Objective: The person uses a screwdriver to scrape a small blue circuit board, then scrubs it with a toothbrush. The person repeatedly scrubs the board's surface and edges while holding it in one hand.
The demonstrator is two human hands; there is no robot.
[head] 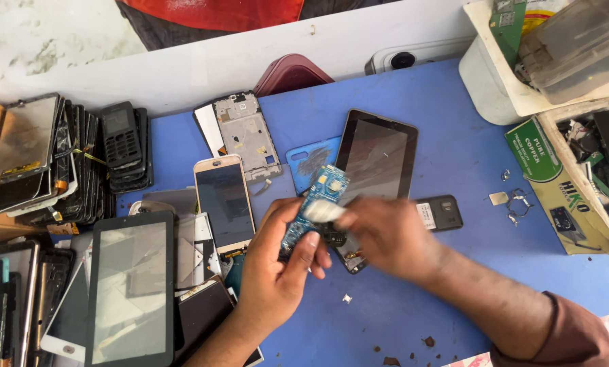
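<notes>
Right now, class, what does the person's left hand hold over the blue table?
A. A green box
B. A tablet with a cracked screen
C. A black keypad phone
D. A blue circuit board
D: the left hand grips a blue circuit board, while the right hand presses a small white piece against it.

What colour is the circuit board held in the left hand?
Blue circuit board, with small gold spots; head view.

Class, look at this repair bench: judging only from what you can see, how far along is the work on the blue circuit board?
Done: the blue circuit board is out of any phone casing, bare. In hand: the left hand holds it upright while the right hand presses a small white pad against its face, blurred. Left: the board is not refitted; a stripped phone frame and small metal parts lie loose on the blue table.
</notes>
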